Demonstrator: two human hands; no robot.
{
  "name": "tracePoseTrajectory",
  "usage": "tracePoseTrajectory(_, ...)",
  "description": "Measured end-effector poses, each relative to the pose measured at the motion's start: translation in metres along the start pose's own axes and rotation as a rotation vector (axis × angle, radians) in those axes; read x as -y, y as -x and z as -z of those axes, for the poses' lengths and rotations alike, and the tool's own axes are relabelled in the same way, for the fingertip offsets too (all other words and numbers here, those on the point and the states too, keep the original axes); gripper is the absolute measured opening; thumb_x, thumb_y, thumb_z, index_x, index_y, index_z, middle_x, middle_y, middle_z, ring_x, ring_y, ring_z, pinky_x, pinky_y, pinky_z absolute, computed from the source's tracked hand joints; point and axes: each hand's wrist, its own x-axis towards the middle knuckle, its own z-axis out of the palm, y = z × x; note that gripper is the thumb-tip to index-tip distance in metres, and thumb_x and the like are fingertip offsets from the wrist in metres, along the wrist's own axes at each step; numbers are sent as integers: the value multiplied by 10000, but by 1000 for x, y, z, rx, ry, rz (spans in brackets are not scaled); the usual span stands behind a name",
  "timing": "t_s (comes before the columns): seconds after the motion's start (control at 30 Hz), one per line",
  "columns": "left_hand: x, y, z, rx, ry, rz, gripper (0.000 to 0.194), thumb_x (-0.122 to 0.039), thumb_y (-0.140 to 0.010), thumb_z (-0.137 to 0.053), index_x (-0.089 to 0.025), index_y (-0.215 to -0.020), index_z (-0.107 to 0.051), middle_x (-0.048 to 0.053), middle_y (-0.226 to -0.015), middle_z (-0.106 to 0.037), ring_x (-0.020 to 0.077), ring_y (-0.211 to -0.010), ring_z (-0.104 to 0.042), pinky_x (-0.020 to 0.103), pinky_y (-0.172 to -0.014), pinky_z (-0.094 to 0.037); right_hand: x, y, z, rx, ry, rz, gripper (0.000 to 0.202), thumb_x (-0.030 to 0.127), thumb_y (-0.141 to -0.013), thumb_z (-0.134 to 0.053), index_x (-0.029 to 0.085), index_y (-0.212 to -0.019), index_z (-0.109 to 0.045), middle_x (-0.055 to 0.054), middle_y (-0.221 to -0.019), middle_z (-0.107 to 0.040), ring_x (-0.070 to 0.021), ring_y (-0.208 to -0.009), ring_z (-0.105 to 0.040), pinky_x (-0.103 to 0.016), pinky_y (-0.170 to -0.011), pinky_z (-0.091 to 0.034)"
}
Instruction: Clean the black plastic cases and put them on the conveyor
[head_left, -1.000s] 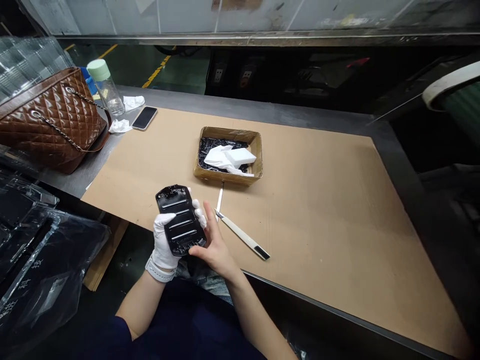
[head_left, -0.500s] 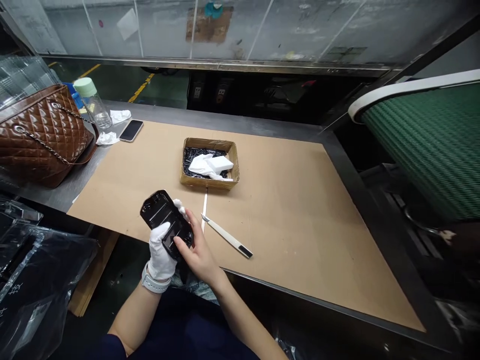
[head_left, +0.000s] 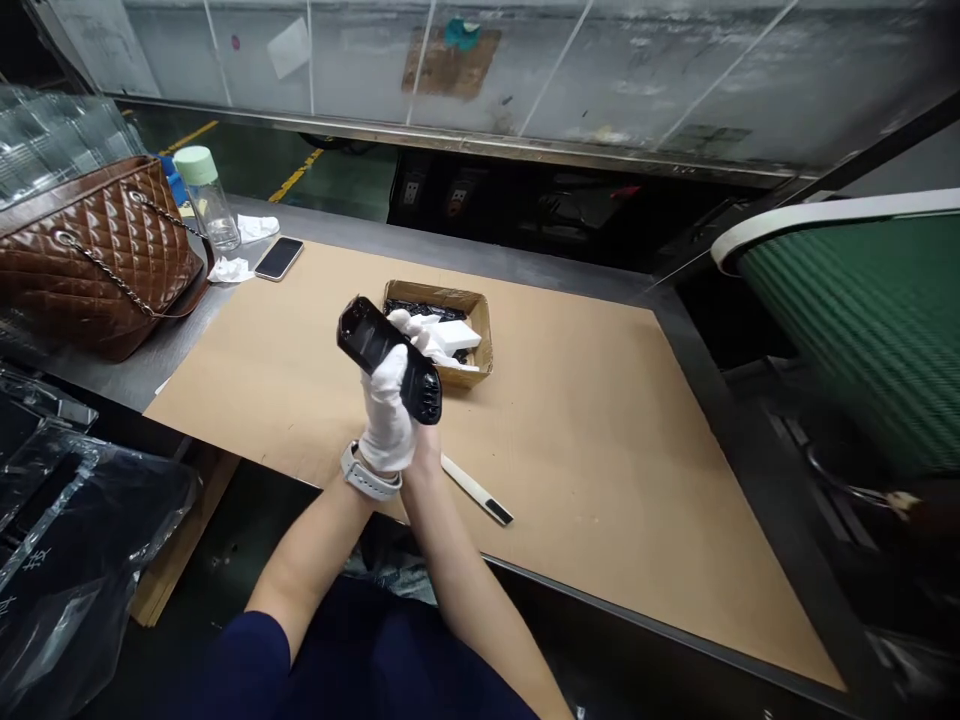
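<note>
A black plastic part (head_left: 371, 338) is held up over the cardboard sheet, tilted, in front of a small box. My left hand (head_left: 388, 415), in a white glove, is wrapped round its near side. My right hand (head_left: 427, 442) is bare and mostly hidden behind the part and the glove; its fingers do not show. The cardboard box (head_left: 486, 345) holds white cloth or paper (head_left: 454, 338) and small black pieces. A white-handled knife (head_left: 480, 490) lies on the sheet to the right of my hands.
The cardboard sheet (head_left: 600, 430) covers the table. At the left stand a brown quilted bag (head_left: 112, 260) and a bottle (head_left: 214, 210), with a phone (head_left: 280, 258) beside crumpled tissues. Green padding (head_left: 870, 330) juts in at the right.
Both hands have raised the black part and carried it forward, close to the box. The part has turned, and my right hand has gone behind it. The camera view has shifted slightly.
</note>
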Motion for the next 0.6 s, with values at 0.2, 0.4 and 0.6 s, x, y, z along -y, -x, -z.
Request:
tracePoseTrajectory(0.2,-42,-21,45,-9,-178,-107,535,-654,-785,-477,-228,-1073,-625,24,-975,-645,133,-835,-625,228,-772,-521,40,-99,27,-90,118,209,707,502,-913,87,112,-1204,-425,-194,-1281,-509,-169,-1142,-540,-343,-965,-445)
tracePoseTrajectory(0.4,-56,-9,114,-55,-814,-94,290,-388,-723,-704,-184,-927,-683,38,-933,-706,189,-902,-644,314,-909,-476,28,-154,38,131,448,205,349,410,-949,-405,127,-913,-606,-39,-870,-639,-117,-766,-610,-317,-753,-507)
tracePoseTrajectory(0.6,-49,14,124,198,-874,-23,239,-250,-754,-674,-206,-989,-678,60,-1048,-702,201,-1002,-643,346,-994,-434,7,-144,61,114,613,271,205,323,-790,-643,187,-637,-632,-25,-646,-529,-196,-790,-563,-384,-799,-438)
